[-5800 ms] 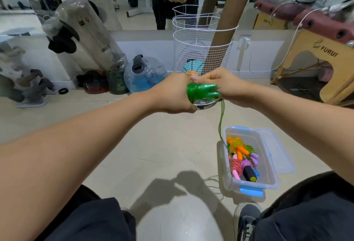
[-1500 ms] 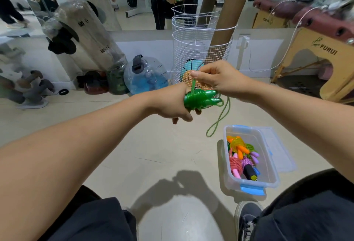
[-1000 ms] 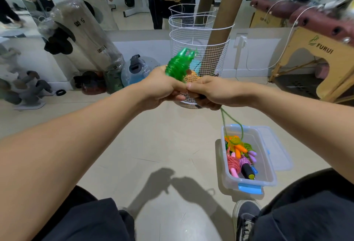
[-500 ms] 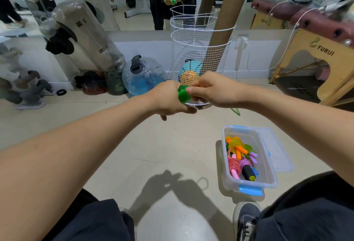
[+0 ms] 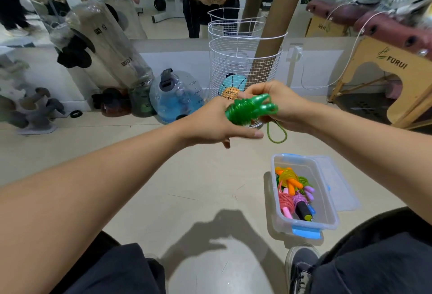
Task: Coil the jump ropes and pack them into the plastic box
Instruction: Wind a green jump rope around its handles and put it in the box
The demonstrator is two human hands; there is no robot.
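Observation:
A green jump rope [image 5: 247, 110] is held at chest height, its cord wound round both green handles. My left hand [image 5: 210, 123] grips the wound bundle from the left. My right hand [image 5: 280, 107] holds the handle ends and the cord from the right. A short loose loop of green cord [image 5: 277, 133] hangs below my right hand. On the floor at lower right stands the clear plastic box [image 5: 327, 200] with blue clips. Several coiled ropes [image 5: 294, 191] in orange, pink, purple and black lie in it.
The box's clear lid [image 5: 339, 184] lies against its right side. A white wire basket [image 5: 243, 69] with cardboard tubes and balls stands behind my hands. Water jugs [image 5: 175, 97] sit at left along the mirror wall, a wooden bench [image 5: 385, 78] at right. My shoe [image 5: 301, 268] is near the box.
The handles have swung from pointing at me to pointing right. The hanging cord has shortened from a long strand reaching the floor to a small loop under my right hand.

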